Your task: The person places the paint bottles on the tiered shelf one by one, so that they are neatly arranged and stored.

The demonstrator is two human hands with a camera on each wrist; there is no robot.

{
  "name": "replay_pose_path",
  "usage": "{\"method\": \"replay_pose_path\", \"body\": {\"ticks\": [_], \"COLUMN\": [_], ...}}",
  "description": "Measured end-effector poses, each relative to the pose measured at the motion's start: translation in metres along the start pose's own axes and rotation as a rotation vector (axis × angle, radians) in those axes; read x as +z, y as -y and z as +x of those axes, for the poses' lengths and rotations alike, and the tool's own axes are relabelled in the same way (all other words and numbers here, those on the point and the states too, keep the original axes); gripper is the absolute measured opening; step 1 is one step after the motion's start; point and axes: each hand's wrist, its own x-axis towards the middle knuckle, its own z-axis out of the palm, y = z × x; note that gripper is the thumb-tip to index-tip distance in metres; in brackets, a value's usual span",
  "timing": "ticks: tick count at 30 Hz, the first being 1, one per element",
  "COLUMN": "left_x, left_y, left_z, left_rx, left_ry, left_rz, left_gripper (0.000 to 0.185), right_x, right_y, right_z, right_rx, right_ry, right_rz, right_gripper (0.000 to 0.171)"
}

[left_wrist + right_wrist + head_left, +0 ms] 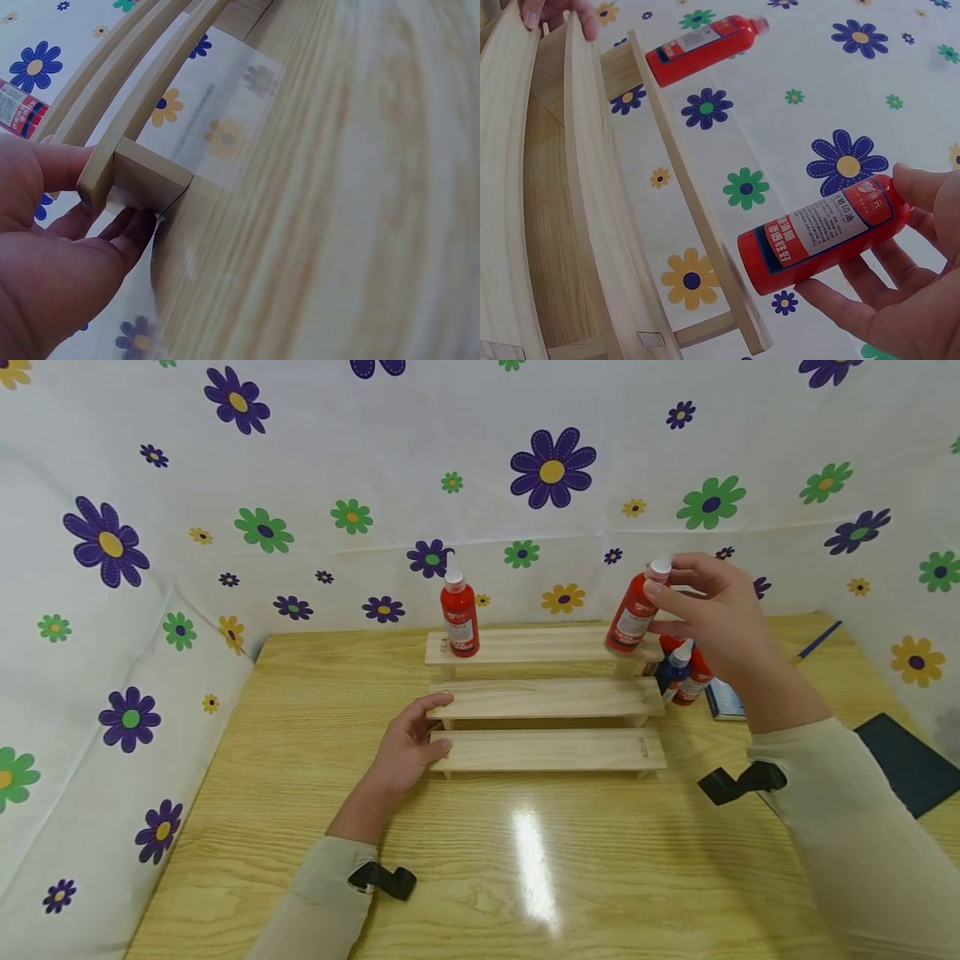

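Observation:
A three-step wooden shelf [547, 697] stands on the table [525, 877]. My left hand [433, 725] grips its left end, thumb on the middle step and fingers against the lowest step [142, 180]. My right hand [667, 608] holds a red bottle [632, 614] with a white cap, tilted, its base at the right end of the top step. In the right wrist view that bottle [821, 232] lies between my thumb and fingers. A second red bottle [460, 614] stands upright at the left end of the top step.
Behind the shelf's right end stand a blue bottle [675, 670] and more red bottles [697, 681]. A booklet [723, 700], a blue pencil [819, 640] and a dark blue pad [911, 762] lie at the right. Flowered cloth walls [480, 485] close off the back and sides.

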Motion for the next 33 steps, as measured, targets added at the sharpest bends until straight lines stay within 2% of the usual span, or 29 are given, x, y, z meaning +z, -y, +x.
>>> {"method": "replay_pose_path", "body": {"ticks": [2,9,14,21,27,33], "left_x": [0.0,-0.008,-0.008,-0.007,-0.007,-0.007], "left_y": [0.0,0.022,0.021,0.022,0.022,0.022], "left_z": [0.0,0.007,0.006,0.006,0.007,0.006], "left_rx": [0.009,0.028,0.021,0.031,0.047,0.055], "left_ry": [0.0,-0.001,-0.001,0.008,0.005,-0.003], "left_rz": [0.0,0.04,0.024,0.008,0.026,0.031], "left_gripper": [0.058,0.059,0.061,0.06,0.06,0.06], "right_x": [0.001,0.004,0.003,0.0,-0.001,0.001], "right_y": [-0.001,-0.002,-0.002,-0.001,-0.003,-0.004], "right_z": [0.002,0.01,0.012,0.012,0.012,0.011], "right_rx": [0.01,0.013,0.023,0.062,0.052,0.037], "right_ry": [0.005,0.037,0.049,0.074,0.093,0.08], "right_rz": [-0.025,-0.06,-0.1,-0.02,0.024,-0.118], "right_gripper": [0.045,0.04,0.04,0.041,0.04,0.045]}}
